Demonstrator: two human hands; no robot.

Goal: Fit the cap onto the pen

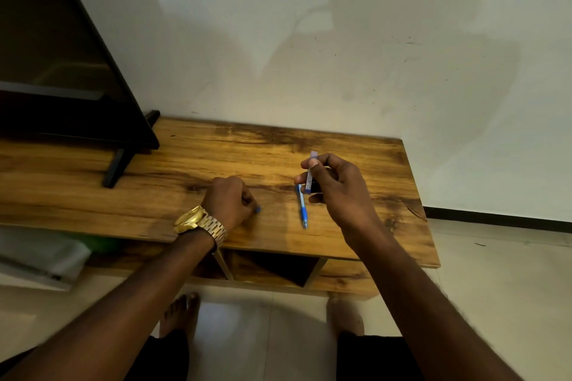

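Observation:
My right hand (335,185) hovers over the wooden table top (216,158), pinching a thin blue strip-like object (311,172) between thumb and fingers; something dark sits deeper in the same hand. Just below that hand a blue pen (302,209) lies on the wood, tip pointing toward me. My left hand (230,199), with a gold wristwatch (198,221), rests on the table with curled fingers closed around a small blue piece (257,210) that barely shows.
A black television (62,71) on a stand foot (119,165) occupies the left of the table. The wall runs right behind. Open shelf compartments (272,269) sit under the top. My bare feet stand on the tiled floor (510,281).

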